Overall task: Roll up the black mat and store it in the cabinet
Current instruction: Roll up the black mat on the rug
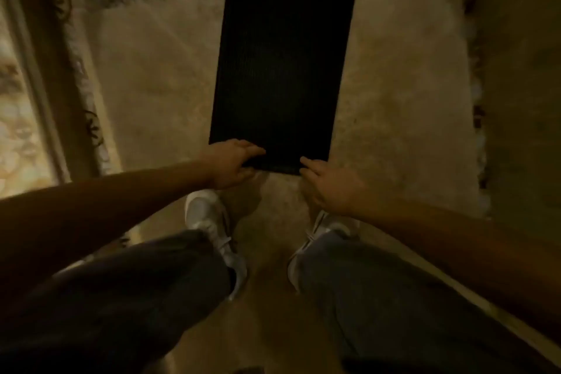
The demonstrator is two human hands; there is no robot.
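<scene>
Black mat (280, 70) flat on beige rug (394, 85), frame center, L hand (233, 162) grip pinching mat's near edge, R hand (329, 182) grip at near-right corner, closure unclear, white shoes (209, 222) below.

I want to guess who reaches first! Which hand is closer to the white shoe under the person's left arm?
Left. The left hand grips the black mat's near edge just above that white shoe; the right hand is across the gap, by the other shoe.

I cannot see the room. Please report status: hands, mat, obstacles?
Left hand gripping near edge of black mat. Right hand at same edge, grip unclear. Mat flat, unrolled, on rug. No obstacles visible.
</scene>
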